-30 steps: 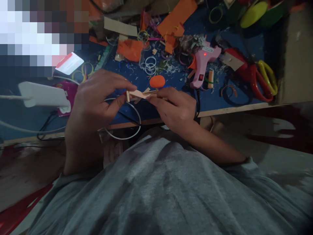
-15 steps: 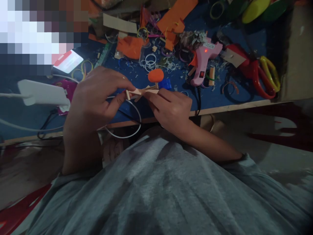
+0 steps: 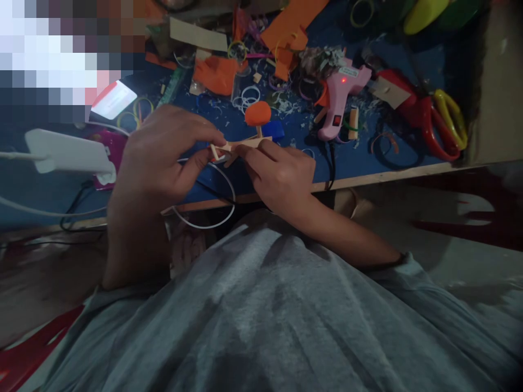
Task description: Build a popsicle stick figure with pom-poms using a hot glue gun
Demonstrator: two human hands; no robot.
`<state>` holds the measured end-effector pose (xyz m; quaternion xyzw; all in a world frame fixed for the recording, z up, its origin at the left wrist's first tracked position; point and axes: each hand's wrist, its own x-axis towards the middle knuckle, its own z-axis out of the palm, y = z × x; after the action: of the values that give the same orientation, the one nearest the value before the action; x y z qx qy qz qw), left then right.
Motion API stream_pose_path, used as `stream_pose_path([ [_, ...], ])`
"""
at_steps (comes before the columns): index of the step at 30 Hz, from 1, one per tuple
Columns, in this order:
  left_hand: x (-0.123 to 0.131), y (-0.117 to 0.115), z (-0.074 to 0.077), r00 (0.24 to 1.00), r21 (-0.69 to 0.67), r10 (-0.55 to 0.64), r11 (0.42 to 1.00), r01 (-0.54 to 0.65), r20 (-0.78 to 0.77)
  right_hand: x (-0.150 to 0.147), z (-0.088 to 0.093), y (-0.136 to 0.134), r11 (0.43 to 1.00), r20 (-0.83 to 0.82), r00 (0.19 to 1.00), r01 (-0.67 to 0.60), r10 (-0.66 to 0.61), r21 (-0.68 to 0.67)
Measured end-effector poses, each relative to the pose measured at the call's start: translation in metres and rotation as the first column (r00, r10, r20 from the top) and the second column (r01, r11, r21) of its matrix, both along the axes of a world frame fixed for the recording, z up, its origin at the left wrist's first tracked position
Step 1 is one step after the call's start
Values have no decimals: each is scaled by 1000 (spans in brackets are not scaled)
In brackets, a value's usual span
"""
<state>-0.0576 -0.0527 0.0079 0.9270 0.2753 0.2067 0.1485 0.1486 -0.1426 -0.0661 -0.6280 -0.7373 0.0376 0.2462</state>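
Between my two hands is a small piece made of pale wooden sticks (image 3: 229,147), held above the near edge of the blue table. My left hand (image 3: 159,155) pinches its left end, where a short stick crosses, with thumb and forefinger. Its middle and right part are gripped by my right hand (image 3: 281,174), whose fingers cover some of it. Just behind stands an orange rounded shape (image 3: 257,113) on a thin wooden stem; I cannot tell whether it joins the held piece. A blue block (image 3: 273,130) lies beside the stem.
A pink glue gun (image 3: 340,98) with a lit red light lies right of centre. Red-and-yellow-handled scissors (image 3: 439,128) lie farther right. A white plug (image 3: 67,155) and cables are at left. Orange scraps (image 3: 216,75), rubber bands and shavings litter the blue table (image 3: 359,163).
My right hand has shifted slightly left and up, and the wooden piece has turned a little, showing more of its right end. The orange shape has moved slightly up and left.
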Motion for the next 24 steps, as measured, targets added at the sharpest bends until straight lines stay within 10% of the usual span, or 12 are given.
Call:
stream_pose_path([
  [24,-4,13,-6,1000,-207,21,978,-23,-9,1,6,3,996,-50,998,36,-40,-77],
])
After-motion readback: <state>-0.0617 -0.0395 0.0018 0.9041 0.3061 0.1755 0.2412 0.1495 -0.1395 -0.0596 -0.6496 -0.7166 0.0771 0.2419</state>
